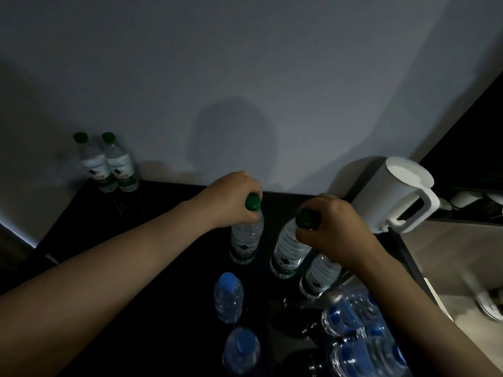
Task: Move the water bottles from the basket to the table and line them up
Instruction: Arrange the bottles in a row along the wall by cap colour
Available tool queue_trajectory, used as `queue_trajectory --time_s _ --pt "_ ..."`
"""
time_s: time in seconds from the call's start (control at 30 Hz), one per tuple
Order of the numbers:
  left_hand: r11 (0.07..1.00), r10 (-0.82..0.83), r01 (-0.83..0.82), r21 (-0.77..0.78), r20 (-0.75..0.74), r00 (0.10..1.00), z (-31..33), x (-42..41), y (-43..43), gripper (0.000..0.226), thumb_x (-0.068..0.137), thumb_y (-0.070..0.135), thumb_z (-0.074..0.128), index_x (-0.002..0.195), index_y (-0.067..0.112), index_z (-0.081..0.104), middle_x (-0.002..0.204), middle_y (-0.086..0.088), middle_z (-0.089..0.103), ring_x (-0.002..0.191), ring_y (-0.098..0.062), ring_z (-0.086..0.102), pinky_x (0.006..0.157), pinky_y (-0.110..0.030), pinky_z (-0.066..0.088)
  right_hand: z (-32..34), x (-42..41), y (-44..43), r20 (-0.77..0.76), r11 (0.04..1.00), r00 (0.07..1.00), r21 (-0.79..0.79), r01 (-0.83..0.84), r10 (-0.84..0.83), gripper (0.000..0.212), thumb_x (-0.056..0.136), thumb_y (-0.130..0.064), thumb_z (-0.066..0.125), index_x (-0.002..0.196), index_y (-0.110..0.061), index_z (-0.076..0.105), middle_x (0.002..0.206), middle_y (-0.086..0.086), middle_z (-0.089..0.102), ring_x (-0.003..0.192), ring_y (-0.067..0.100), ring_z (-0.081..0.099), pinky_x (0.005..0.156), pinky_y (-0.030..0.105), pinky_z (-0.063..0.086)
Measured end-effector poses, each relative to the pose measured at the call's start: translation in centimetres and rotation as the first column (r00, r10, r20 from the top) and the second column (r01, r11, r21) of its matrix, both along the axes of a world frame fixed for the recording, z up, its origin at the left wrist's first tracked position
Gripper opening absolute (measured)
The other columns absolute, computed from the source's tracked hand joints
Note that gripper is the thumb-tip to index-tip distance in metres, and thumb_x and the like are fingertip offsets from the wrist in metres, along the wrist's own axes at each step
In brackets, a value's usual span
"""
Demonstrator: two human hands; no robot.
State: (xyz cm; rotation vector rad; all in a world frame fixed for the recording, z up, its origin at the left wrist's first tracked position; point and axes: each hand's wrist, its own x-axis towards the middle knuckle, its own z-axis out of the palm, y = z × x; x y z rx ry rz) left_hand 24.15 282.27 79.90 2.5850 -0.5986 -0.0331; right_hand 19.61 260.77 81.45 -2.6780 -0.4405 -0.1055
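Observation:
My left hand (231, 198) grips the green cap of a clear water bottle (246, 238) that stands on the black table (163, 240). My right hand (334, 227) grips the green cap of a second bottle (290, 248), which leans to the right. A third green-label bottle (319, 276) stands partly under my right wrist. Two green-capped bottles (109, 164) stand side by side at the table's far left against the wall. Two blue-capped bottles (228, 296) (241, 349) stand near me. Several more blue-capped bottles (359, 336) cluster at the lower right; no basket can be made out in the dark.
A white electric kettle (392, 194) stands at the table's right back corner. A grey wall (245, 77) runs behind the table. To the right, lower down, lies a pale floor (449, 262) with a shoe (490, 303) at the edge.

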Motion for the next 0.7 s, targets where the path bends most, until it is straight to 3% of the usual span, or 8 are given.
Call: queue_trajectory --time_s 0.5,0.7 --pt "0.996 0.087 -0.086 0.020 -0.037 0.996 -2.0 6.5 12.8 0.019 0.067 0.019 0.071 0.084 0.015 0.065 0.091 -0.005 0.057 0.084 -0.023 0.057 0.077 -0.041 0.050 -0.2 8.7 11.5 -0.066 0.992 0.991 -0.023 -0.121 0.119 0.021 0.075 -0.019 0.074 0.094 -0.011 0.067 0.091 0.004 0.057 0.075 0.017 0.057 0.065 0.031 0.053" --pt "0.990 0.126 -0.121 0.075 -0.066 0.990 -3.9 8.9 17.9 0.023 0.067 0.021 0.071 0.087 0.012 0.065 0.092 -0.006 0.055 0.083 -0.022 0.057 0.074 -0.038 0.049 -1.6 12.3 16.4 -0.113 0.987 0.983 -0.041 -0.152 0.147 0.023 0.073 -0.018 0.075 0.093 -0.011 0.067 0.092 0.005 0.057 0.078 0.019 0.058 0.071 0.037 0.055"
